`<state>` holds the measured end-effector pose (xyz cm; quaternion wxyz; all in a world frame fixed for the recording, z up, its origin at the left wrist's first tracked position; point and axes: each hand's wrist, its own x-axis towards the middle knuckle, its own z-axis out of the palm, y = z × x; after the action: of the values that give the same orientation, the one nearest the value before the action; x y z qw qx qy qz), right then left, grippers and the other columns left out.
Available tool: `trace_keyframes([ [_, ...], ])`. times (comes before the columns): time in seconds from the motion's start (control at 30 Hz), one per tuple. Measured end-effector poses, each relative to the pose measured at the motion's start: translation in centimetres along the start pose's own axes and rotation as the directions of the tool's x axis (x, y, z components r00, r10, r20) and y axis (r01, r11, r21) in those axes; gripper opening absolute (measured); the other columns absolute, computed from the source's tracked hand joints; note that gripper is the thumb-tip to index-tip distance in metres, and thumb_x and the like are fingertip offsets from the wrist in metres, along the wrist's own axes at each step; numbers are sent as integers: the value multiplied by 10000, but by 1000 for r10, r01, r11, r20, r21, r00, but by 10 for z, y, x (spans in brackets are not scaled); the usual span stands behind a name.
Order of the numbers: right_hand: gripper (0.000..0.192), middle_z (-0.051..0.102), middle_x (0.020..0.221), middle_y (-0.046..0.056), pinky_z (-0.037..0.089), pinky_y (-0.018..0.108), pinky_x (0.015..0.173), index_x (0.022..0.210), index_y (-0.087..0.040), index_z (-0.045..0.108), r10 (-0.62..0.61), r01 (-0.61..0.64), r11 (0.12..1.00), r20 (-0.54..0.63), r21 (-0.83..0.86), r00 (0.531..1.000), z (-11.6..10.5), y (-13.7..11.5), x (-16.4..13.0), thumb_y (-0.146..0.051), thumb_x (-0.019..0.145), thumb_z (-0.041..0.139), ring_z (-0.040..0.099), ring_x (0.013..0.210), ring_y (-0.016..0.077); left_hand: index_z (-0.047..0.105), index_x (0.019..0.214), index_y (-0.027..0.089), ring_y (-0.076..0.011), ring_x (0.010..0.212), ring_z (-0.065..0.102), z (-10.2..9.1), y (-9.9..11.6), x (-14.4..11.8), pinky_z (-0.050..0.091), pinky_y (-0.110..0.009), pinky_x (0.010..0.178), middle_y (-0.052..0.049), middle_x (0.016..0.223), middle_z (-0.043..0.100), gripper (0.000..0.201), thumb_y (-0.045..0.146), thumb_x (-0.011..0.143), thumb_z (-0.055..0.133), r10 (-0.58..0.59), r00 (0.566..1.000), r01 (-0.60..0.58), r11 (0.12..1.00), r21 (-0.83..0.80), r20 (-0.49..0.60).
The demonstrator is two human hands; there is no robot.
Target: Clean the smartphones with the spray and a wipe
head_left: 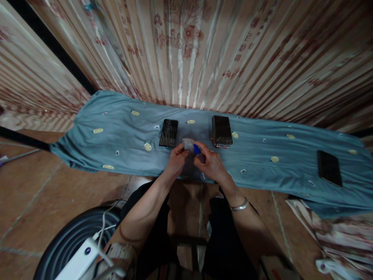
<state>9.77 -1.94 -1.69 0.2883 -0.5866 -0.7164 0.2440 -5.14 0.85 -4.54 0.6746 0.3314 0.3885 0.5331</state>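
Observation:
My left hand (177,157) is closed on a small grey cloth (188,144), held just above the near part of the blue-green sheet. Close beside it, my right hand (211,161) grips a small spray bottle with a blue top (197,149); its clear lower end shows below the fingers. The blue top is right by the cloth, though I cannot tell whether they touch. Beyond my left hand lies a dark phone (169,133) with a glossy screen. A stack of dark phones (222,131) sits beyond my right hand.
Another dark phone or tablet (329,168) lies far right on the patterned sheet (125,132). Pleated curtains (186,58) hang behind it. At lower left, a white power bank (78,260) with cables rests over a round black ribbed object (67,237). Dark poles stand left.

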Motion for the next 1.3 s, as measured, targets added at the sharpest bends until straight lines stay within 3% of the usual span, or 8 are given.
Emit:
trace_keyframes([
  [0.2,568,719,814,-2,519,301,729,1359,-235,644,26,-25,996,-15,85,1000,-2,1,2,-283,795,590,657,688,190,755,887,184,-145,753,672,1,1,1,523,-267,775,-7,832,771,278,136,617,707,-10,1000,10,999,-50,-4],
  [0.4,525,624,676,-67,424,251,580,1270,-241,662,99,-121,910,76,396,992,8,11,6,-286,751,600,528,547,135,738,883,163,-125,692,637,2,3,-2,497,-238,689,8,759,724,260,127,626,734,-48,999,48,997,-57,6],
  [0.57,544,724,815,-17,490,270,637,1360,-233,625,75,-105,877,84,469,994,5,18,7,-357,830,612,641,676,168,736,853,177,-124,635,627,1,5,-2,512,-248,652,15,732,723,247,128,611,749,-60,998,59,993,-106,-6],
  [0.73,733,795,1032,127,566,401,866,1569,-111,444,136,-136,989,10,57,991,-11,34,7,-354,900,618,749,965,297,745,875,175,-164,801,707,-1,7,3,536,-253,739,-19,834,763,276,103,609,760,7,997,-16,992,-126,-71],
  [0.83,692,751,1238,246,523,481,1030,1549,-10,441,165,-144,956,63,-255,984,-10,46,6,-284,933,600,716,1168,372,746,910,167,-163,803,708,-3,6,4,522,-251,746,-14,799,745,282,91,638,763,-5,996,-5,993,-121,-85],
  [1.03,713,687,1385,269,531,466,1046,1580,-35,406,131,-83,905,89,-417,987,-3,58,4,-250,942,642,688,1240,372,722,824,162,-140,712,681,0,6,3,519,-260,734,-4,756,733,182,180,674,822,-87,988,61,979,-193,-127],
  [1.17,635,690,1393,248,523,499,1075,1532,-76,495,69,-57,941,23,-335,997,-9,63,5,-261,940,631,681,1253,369,717,834,147,-146,757,700,6,8,3,548,-261,786,-24,779,744,128,258,801,770,-146,978,108,964,-243,-146],
  [1.3,416,753,1314,158,511,500,1116,1319,-185,695,78,-70,995,-140,64,987,-9,59,11,-377,979,551,690,1251,318,729,964,131,-207,942,744,13,12,1,587,-306,860,-63,882,779,233,347,933,648,-241,966,203,933,-296,-96],
])
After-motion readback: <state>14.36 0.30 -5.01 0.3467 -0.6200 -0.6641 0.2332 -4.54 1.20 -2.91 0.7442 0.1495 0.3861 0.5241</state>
